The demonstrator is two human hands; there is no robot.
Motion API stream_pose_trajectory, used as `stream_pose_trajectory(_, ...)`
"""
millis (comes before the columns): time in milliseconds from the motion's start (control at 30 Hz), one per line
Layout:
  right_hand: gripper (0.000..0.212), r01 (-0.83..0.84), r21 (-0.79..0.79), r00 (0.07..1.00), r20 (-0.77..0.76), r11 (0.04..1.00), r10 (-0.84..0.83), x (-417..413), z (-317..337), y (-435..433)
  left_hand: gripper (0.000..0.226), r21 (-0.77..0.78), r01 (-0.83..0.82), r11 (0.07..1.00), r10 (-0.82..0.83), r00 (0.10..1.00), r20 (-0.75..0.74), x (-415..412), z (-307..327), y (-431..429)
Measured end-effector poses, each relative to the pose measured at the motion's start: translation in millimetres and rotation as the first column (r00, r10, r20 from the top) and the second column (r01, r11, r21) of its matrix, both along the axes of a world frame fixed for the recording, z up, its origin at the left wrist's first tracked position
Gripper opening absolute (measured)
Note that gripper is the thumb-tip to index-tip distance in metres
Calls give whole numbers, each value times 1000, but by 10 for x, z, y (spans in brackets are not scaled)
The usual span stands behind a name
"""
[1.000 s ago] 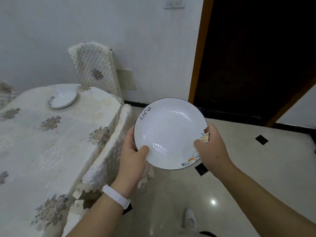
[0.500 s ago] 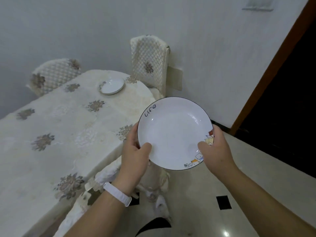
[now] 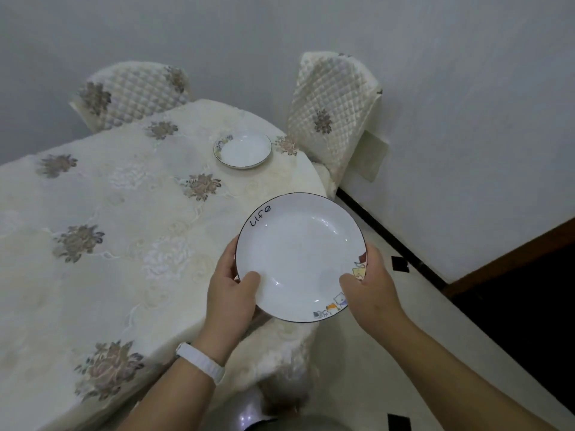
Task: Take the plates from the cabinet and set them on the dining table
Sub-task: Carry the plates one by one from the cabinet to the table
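Both forearms reach forward, the left hand [image 3: 230,293] and right hand [image 3: 371,286] gripping opposite edges of a white plate [image 3: 300,256], thumbs on its rim, fingers curled beneath. The plate is held above the near corner of the table [image 3: 124,231]; a second plate [image 3: 242,150] sits at the far end

We held a round white ceramic plate with a thin dark rim [image 3: 300,256] in both hands, our left hand [image 3: 231,295] gripping its near-left edge and our right hand [image 3: 371,284] its right edge, above the corner of the dining table under a cream flowered tablecloth [image 3: 124,231]. A smaller white plate with a floral edge [image 3: 242,150] sat on the table's far end, near a quilted cream chair cover [image 3: 333,110].
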State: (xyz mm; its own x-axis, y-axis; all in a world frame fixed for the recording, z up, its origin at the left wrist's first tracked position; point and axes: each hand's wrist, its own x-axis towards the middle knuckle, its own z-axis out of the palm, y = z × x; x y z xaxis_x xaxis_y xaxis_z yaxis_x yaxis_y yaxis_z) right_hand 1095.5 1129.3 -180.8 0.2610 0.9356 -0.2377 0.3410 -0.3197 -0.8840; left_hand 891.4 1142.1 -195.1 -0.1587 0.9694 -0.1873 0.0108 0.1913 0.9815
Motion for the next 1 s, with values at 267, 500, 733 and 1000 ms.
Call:
stream_pose_trajectory(267,41,-141,-47,988,62,989,144,-400,-129,781,73,-8,-101,995,101,995,26,-443,-179,527)
stream_pose_trajectory(500,44,-326,-61,941,71,943,330,-615,-267,1207,72,-48,-218,975,219,976,-2,-660,-323,653)
stream_pose_trajectory(733,50,-511,-179,850,37,841,525,-724,-656,1602,68,-146,-349,926,337,936,-101,-744,-657,740)
stream_pose_trajectory(1000,55,-712,-230,679,15,663,734,-890,-1106,2091,66,-309,-490,815,428,869,-249,-821,-983,828)
